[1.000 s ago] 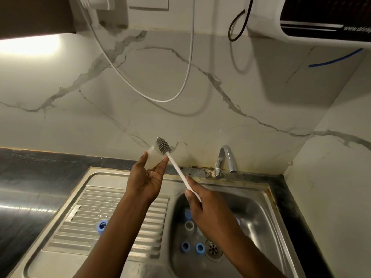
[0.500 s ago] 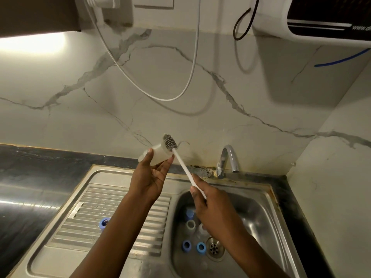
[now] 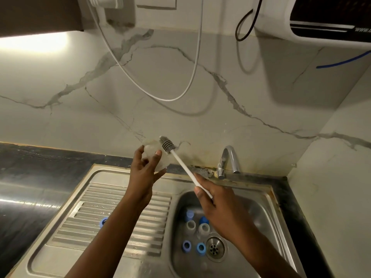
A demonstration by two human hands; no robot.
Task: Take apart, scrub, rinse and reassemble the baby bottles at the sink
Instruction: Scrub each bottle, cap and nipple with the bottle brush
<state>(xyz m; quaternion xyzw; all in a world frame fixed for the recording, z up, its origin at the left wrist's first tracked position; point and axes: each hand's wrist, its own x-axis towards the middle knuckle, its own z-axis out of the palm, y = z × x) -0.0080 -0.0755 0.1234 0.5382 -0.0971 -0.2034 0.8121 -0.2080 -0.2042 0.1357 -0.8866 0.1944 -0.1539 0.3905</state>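
Left hand grips the bottle, right hand holds the brush. Mid-scrub, seemingly. Parts in the sink await rinsing, reassembly.

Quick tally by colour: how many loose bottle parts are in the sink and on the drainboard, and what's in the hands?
Blue parts: 5 (4 in basin, 1 on drainboard)
Clear parts: 3 (2 in basin, 1 in left hand)
Brush: 1 (right hand)
Total: 9
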